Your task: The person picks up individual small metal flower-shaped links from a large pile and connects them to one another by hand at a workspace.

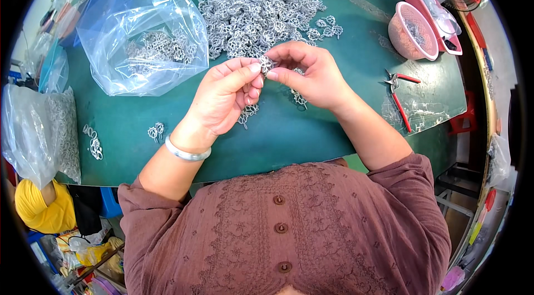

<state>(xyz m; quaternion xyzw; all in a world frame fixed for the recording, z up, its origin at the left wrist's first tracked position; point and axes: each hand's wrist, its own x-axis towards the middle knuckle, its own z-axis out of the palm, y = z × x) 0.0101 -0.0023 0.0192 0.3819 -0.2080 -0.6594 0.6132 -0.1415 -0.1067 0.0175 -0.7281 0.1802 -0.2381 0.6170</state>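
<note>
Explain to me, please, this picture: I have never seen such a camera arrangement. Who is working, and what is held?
There is no machine here: a person works with two bare hands. A wide fisheye camera, worn on the head, looks down, so straight edges bend near the rim. The left hand and right hand hold a small silvery piece in a fingertip grip. On the green table lie a big heap of similar pieces, a clear bag, red-handled pliers and a pink basket.

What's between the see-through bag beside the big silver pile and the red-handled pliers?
The head view shows the left hand and right hand holding a small silver piece above loose pieces, then green tabletop.
</note>
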